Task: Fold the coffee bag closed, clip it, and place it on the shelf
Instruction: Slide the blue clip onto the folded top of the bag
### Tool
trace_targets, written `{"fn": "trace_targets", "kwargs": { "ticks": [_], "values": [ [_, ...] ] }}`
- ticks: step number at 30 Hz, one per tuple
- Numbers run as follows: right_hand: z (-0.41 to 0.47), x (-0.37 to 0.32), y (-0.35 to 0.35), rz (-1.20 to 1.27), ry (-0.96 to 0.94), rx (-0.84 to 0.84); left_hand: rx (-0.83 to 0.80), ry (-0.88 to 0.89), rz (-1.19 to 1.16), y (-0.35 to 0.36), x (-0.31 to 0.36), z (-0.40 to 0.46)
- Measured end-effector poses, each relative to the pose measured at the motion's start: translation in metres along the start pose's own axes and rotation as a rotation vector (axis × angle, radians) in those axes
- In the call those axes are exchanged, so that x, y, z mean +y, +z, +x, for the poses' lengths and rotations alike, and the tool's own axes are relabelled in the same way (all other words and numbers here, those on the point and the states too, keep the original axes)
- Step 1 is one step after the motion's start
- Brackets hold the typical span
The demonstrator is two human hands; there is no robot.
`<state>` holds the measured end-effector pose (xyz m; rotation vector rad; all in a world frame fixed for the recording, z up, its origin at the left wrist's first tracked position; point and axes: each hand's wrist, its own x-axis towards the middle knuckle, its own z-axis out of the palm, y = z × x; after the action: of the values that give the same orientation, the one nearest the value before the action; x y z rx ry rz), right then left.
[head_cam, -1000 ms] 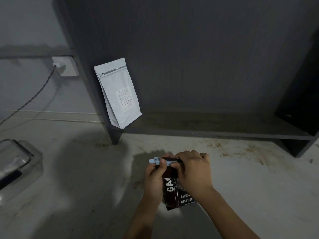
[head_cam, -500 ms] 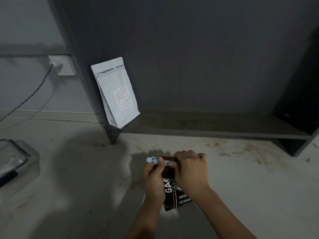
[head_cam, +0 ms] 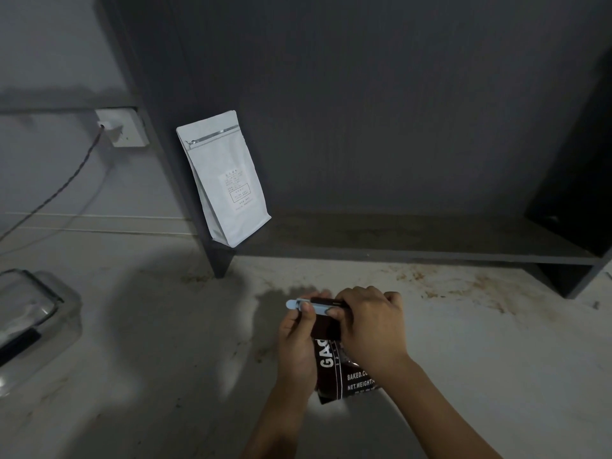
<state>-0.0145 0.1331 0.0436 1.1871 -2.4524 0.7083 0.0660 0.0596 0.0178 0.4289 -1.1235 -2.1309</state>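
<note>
Barely any movement: both hands have eased a touch toward the person, the left hand [head_cam: 295, 346] and right hand [head_cam: 371, 326] carrying the dark coffee bag [head_cam: 334, 372] and pale blue clip [head_cam: 309, 305] along with them.

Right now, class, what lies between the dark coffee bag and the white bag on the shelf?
In the head view, only bare, stained countertop separates the dark coffee bag from the white bag.

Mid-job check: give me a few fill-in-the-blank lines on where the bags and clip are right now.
The clip sits along the ___ of the dark coffee bag.
The bag standing on the shelf is ___ in colour.
The dark bag is held above the ___, not on the shelf.

Missing words: top; white; counter
</note>
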Motion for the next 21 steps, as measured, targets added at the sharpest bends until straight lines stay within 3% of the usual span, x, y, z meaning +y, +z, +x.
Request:
{"fn": "trace_targets", "kwargs": {
  "ticks": [9, 15, 21],
  "values": [
    [0.0, 0.0, -0.002, 0.006, -0.01, 0.003, 0.025, 0.006, -0.077, -0.001, -0.003, 0.004],
    [0.003, 0.003, -0.008, 0.095, -0.03, -0.081, 0.02, 0.012, -0.03, -0.001, 0.001, 0.005],
    [0.006, 0.029, -0.021, 0.52, -0.016, -0.103, -0.044, 0.074, 0.191, -0.011, 0.01, 0.006]
  ]
}}
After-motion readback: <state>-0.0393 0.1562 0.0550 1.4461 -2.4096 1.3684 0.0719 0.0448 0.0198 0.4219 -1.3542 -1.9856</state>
